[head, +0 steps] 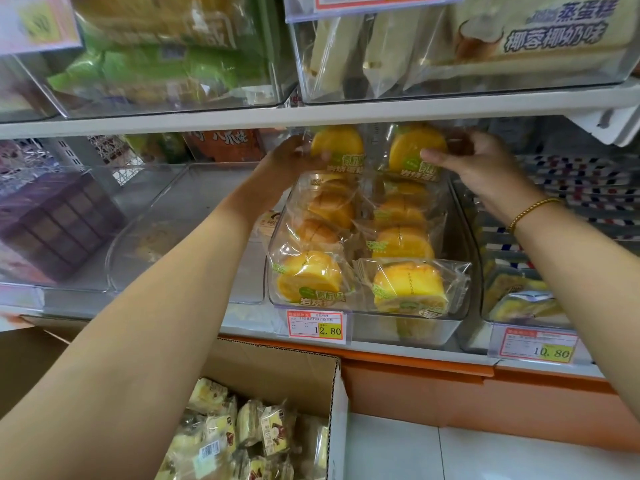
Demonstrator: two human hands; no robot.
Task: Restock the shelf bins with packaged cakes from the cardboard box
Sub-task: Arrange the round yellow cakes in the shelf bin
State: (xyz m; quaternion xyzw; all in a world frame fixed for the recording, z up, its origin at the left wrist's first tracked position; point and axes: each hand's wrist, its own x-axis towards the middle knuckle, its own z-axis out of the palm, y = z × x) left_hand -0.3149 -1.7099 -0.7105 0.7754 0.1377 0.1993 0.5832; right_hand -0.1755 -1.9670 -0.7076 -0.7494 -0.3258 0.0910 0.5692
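Head view: left hand point(284, 158) grips left cake pack point(337, 143), right hand point(485, 166) fingers point(437, 158) pinch right cake pack point(414, 150); both packs over rear of clear bin point(372, 328).

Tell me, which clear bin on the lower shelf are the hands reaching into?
The bin above the 12.80 price tag, full of round yellow cakes. The left hand and right hand each grip a packet at its back.

"12.80" on the price tag point(316, 325) under the cake bin point(465, 233), "10.80" on the neighbouring tag point(535, 346), "椰蓉椰奶味" on the top-shelf pack point(540, 32)
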